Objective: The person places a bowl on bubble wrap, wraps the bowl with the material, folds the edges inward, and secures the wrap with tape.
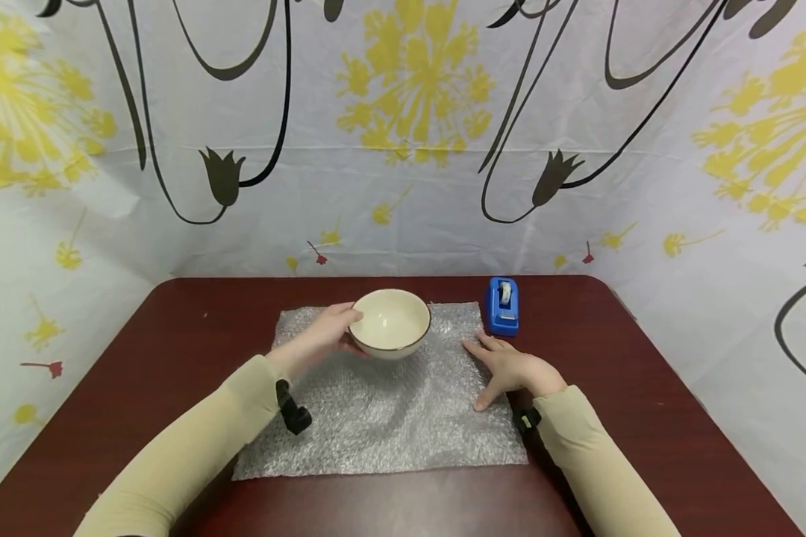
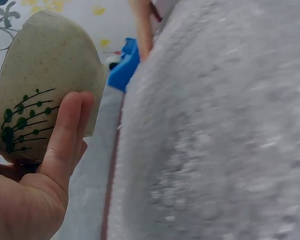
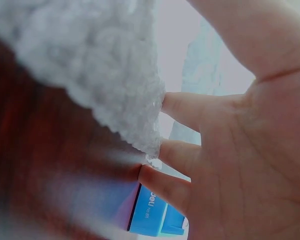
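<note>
Head view: a sheet of bubble wrap [image 1: 383, 403] lay flat on the dark red table [image 1: 645, 388]. A cream bowl [image 1: 390, 323] sat at the far middle of the wrap, tilted slightly. The left hand [image 1: 322, 335] gripped the bowl's left side, fingers curled round the wall. The right hand [image 1: 513, 371] lay flat on the wrap's right edge, fingers straight and slightly spread. A blue tape dispenser [image 1: 503, 306] stood just beyond the wrap's far right corner, near the right fingertips.

Left wrist view: the left hand [image 2: 35, 190] held the bowl [image 2: 45, 85], which bore a green sprig pattern on its outside; one finger [image 2: 65, 135] lay straight up the wall. The bubble wrap [image 2: 220, 130] filled the right side; the tape dispenser [image 2: 124, 67] showed beyond it.

Right wrist view: the right hand [image 3: 245, 150] was open, fingers [image 3: 185, 110] spread apart, tips touching the edge of the bubble wrap [image 3: 95, 60]. The tape dispenser [image 3: 152, 217] sat just past the wrap's corner.
</note>
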{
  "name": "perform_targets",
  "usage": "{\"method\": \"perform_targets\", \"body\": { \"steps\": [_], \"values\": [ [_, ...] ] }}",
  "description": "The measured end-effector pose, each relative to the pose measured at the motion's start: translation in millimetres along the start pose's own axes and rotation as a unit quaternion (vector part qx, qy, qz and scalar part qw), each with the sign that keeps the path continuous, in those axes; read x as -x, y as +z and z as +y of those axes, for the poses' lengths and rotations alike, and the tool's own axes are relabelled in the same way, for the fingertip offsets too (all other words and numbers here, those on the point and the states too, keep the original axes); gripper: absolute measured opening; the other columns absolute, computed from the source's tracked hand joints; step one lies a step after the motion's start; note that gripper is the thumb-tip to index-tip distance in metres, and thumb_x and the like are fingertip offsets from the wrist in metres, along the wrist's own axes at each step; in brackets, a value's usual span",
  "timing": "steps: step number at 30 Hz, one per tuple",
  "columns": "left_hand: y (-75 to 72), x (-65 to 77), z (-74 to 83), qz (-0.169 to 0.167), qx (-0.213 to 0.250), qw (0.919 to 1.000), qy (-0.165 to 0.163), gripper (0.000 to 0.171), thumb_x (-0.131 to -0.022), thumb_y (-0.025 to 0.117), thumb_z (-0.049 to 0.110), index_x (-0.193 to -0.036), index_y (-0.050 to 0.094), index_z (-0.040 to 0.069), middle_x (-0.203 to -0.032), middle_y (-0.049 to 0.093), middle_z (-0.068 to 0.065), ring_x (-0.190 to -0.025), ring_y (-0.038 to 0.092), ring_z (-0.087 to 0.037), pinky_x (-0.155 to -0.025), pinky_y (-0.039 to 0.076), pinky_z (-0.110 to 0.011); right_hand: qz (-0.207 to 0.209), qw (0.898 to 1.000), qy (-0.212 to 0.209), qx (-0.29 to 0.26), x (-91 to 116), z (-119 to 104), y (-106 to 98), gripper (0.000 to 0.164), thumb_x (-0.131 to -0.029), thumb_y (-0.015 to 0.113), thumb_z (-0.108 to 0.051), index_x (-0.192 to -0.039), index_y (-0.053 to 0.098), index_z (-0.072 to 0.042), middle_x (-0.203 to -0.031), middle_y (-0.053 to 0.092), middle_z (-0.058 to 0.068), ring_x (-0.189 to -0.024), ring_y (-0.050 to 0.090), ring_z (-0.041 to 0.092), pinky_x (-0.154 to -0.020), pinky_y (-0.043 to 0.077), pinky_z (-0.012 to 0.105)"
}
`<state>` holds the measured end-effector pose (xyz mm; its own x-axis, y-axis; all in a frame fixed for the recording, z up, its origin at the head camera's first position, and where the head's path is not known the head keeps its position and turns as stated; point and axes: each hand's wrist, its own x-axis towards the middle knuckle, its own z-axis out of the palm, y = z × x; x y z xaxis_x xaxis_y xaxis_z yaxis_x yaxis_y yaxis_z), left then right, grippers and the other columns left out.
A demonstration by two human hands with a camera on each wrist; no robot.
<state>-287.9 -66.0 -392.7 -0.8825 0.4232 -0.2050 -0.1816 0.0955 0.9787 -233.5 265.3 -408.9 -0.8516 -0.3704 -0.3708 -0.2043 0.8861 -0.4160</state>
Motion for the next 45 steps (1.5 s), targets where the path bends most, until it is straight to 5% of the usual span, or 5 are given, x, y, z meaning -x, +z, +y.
{"method": "perform_targets", "body": {
  "steps": [13,36,41,43,45],
  "values": [
    [10.1,1.0,-29.3,-0.008,-0.010,0.9999,-0.003,0.049,-0.101,0.037,0.011,-0.147,0.031,-0.006,-0.113,0.060,-0.031,-0.068,0.067,-0.027,-0.066,0.058,-0.043,0.001,1.000,-0.004,0.000,-1,1,-1,0.116,-0.066,0.089,-0.038,-0.155,0.021,-0.009,-0.159,0.003,0.024,-0.142,0.003,0.048,-0.107,0.020,0.066],
    [11.1,5.1,-36.5,0.000,-0.048,0.9985,-0.027,0.051,-0.105,0.039,0.025,-0.148,0.032,-0.003,-0.115,0.057,-0.027,-0.067,0.065,-0.026,-0.064,0.058,-0.041,-0.011,1.000,-0.018,-0.005,-2,0,-4,0.114,-0.069,0.087,-0.039,-0.155,0.020,-0.006,-0.158,0.002,0.026,-0.141,0.001,0.050,-0.106,0.020,0.068],
    [-9.0,11.4,-22.5,0.018,-0.148,0.9888,-0.006,0.057,-0.105,0.038,0.038,-0.144,0.039,-0.004,-0.119,0.059,-0.027,-0.067,0.066,-0.027,-0.062,0.058,-0.038,0.000,0.998,-0.054,-0.025,-4,4,-8,0.110,-0.074,0.084,-0.040,-0.153,0.020,0.000,-0.156,0.005,0.031,-0.141,0.006,0.051,-0.105,0.023,0.066],
    [-22.6,14.8,-16.4,0.025,-0.219,0.9749,0.027,0.057,-0.105,0.039,0.039,-0.144,0.042,-0.002,-0.121,0.060,-0.025,-0.076,0.067,-0.029,-0.066,0.057,-0.039,0.019,0.998,-0.062,-0.025,-5,5,-11,0.105,-0.078,0.080,-0.042,-0.152,0.021,0.003,-0.154,0.008,0.033,-0.140,0.012,0.051,-0.104,0.027,0.065],
    [-34.4,18.5,-11.5,0.031,-0.295,0.9526,0.068,0.053,-0.104,0.042,0.037,-0.142,0.046,-0.001,-0.127,0.058,-0.023,-0.092,0.066,-0.032,-0.076,0.056,-0.042,0.045,0.997,-0.058,-0.013,-6,3,-13,0.098,-0.082,0.077,-0.042,-0.151,0.025,0.004,-0.153,0.012,0.034,-0.138,0.019,0.051,-0.103,0.030,0.064]
  ]
}}
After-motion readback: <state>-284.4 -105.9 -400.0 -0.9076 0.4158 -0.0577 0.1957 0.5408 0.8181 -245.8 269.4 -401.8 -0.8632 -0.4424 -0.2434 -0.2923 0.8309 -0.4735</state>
